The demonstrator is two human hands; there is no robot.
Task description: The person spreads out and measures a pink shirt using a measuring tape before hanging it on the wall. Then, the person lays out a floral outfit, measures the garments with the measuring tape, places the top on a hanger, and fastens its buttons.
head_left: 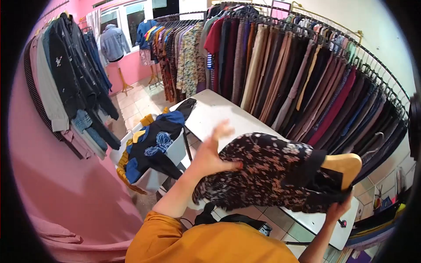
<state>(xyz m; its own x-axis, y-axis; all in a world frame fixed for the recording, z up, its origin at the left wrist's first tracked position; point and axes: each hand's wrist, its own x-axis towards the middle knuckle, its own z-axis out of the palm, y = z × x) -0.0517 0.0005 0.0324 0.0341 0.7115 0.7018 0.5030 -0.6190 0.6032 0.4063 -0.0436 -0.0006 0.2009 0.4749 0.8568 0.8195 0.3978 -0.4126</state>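
A black garment with a small pale floral pattern [263,175] is held up above the white table [219,114]. A light wooden hanger [346,165] sticks out of its right end. My right hand [340,208] is closed on the dark edge of the garment, just below the hanger. My left hand [219,153] is at the garment's upper left side, fingers apart and slightly blurred, with the thumb over the fabric. The garment's lower left part is blurred and hangs in front of my body.
A pale chair [175,153] left of the table bears a pile of blue, black and mustard clothes [164,125]. Racks of hanging clothes [280,74] curve behind the table and to the right. Another rack of clothes [66,65] stands along the pink wall [83,193].
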